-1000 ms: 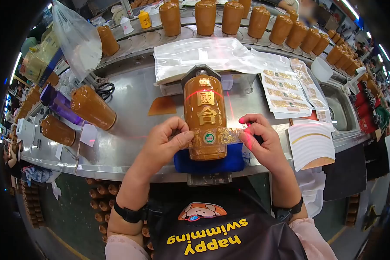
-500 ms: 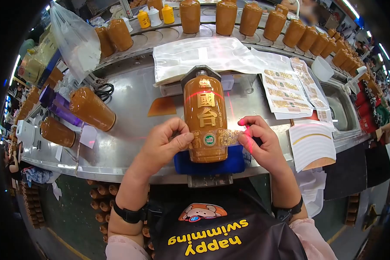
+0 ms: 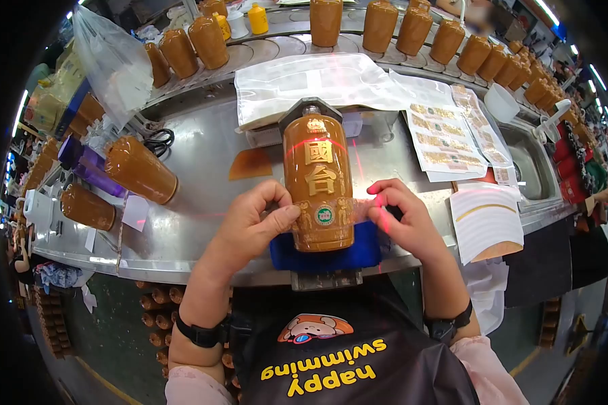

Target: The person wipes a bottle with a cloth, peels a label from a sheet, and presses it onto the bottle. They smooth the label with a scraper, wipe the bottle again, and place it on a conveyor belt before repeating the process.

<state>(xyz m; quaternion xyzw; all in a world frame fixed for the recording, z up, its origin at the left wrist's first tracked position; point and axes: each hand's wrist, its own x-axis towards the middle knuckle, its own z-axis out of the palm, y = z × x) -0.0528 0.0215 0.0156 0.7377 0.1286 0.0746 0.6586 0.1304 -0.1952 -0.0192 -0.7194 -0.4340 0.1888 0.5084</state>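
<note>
A brown bottle (image 3: 317, 165) with raised gold characters lies tilted back in a dark cradle (image 3: 287, 115), its lower end over a blue cloth (image 3: 284, 253). Across its lower part runs a clear label strip (image 3: 325, 214) with gold print and a green round emblem. My left hand (image 3: 257, 219) pinches the strip's left end, thumb and finger against the bottle's side. On the other side, my right hand (image 3: 405, 217) holds the strip's clear right end between thumb and fingers, slightly off the bottle. Red laser lines cross the bottle and my right fingers.
Label sheets (image 3: 446, 142) and a stack of curved white strips (image 3: 486, 223) lie at the right, near a sink (image 3: 530, 158). Two brown bottles (image 3: 142, 169) and a purple bottle (image 3: 91, 165) are at the left. Brown bottles stand on a conveyor (image 3: 277, 48) behind a white cloth (image 3: 304, 81).
The strip's right part now lies closer against the bottle, and my right fingers have opened out a little. Bottles on the conveyor have moved to the right. My left hand stays nearly in place.
</note>
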